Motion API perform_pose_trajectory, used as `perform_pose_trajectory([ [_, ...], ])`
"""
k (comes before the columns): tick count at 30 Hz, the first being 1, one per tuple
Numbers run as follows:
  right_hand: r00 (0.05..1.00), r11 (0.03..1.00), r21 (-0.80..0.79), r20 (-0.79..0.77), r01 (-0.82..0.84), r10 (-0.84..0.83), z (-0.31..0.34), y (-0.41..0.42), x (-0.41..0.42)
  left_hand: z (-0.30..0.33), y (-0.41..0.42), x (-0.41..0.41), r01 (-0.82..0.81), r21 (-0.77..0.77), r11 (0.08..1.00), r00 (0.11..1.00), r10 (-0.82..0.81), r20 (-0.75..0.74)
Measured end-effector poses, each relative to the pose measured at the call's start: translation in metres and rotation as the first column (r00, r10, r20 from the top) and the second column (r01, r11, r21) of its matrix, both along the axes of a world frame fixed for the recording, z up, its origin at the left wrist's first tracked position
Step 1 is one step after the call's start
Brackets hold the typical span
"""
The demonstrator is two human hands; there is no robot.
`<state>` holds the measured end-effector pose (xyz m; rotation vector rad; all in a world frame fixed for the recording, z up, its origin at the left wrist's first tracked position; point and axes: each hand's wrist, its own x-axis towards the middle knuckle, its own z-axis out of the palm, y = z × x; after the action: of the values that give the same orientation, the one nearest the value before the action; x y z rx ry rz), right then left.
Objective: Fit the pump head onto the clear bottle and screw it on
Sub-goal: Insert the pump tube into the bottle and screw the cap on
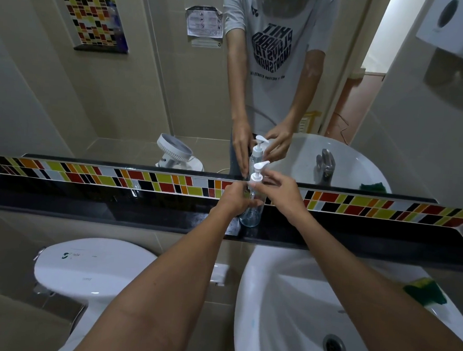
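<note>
The clear bottle stands upright on the black ledge below the mirror. A white pump head sits on its neck, nozzle pointing right. My left hand wraps the bottle's upper body from the left. My right hand comes in from the right, its fingertips pinched on the pump head's collar. The bottle's neck and thread are hidden behind my fingers.
A white washbasin lies below the ledge at the right, with a green-and-yellow sponge on its rim. A toilet with its lid down stands at the lower left. The mirror reflects a person, a small fan and the tap.
</note>
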<state>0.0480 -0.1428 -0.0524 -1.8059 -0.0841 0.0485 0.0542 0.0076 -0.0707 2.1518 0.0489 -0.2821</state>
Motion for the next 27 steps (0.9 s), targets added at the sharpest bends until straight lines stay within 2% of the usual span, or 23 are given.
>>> perform_pose_trajectory([
  [2, 0.997, 0.997, 0.018, -0.012, -0.071, 0.071, -0.003, 0.002, -0.001, -0.002, 0.001, 0.001, 0.001, 0.005, 1.0, 1.0, -0.002, 0.008],
  [8, 0.979, 0.983, 0.013, 0.095, 0.182, -0.182, -0.01, -0.004, -0.006, -0.002, 0.0, -0.001, -0.001, -0.026, 1.0, 1.0, 0.001, 0.004],
  [12, 1.0, 1.0, 0.019, 0.01, 0.019, -0.019, -0.006, 0.002, -0.001, -0.003, 0.002, -0.002, -0.012, -0.037, 0.999, 1.0, 0.013, 0.027],
  [14, 0.999, 0.999, -0.005, 0.022, -0.034, 0.034, -0.005, 0.008, -0.003, -0.004, 0.002, -0.002, -0.009, -0.029, 1.0, 0.999, 0.01, 0.041],
  [21, 0.975, 0.979, 0.01, 0.092, 0.205, -0.205, -0.007, 0.003, -0.008, -0.008, 0.001, -0.001, -0.008, -0.066, 0.998, 0.999, 0.01, 0.034],
  [23, 0.98, 0.984, -0.013, 0.099, 0.177, -0.175, -0.003, 0.005, -0.006, -0.007, 0.001, -0.001, -0.006, -0.056, 0.998, 0.999, 0.008, 0.04],
  [27, 0.999, 1.0, -0.027, 0.04, 0.013, -0.012, 0.0, 0.016, -0.003, -0.008, 0.001, 0.0, -0.008, -0.024, 1.0, 0.999, 0.009, 0.043],
])
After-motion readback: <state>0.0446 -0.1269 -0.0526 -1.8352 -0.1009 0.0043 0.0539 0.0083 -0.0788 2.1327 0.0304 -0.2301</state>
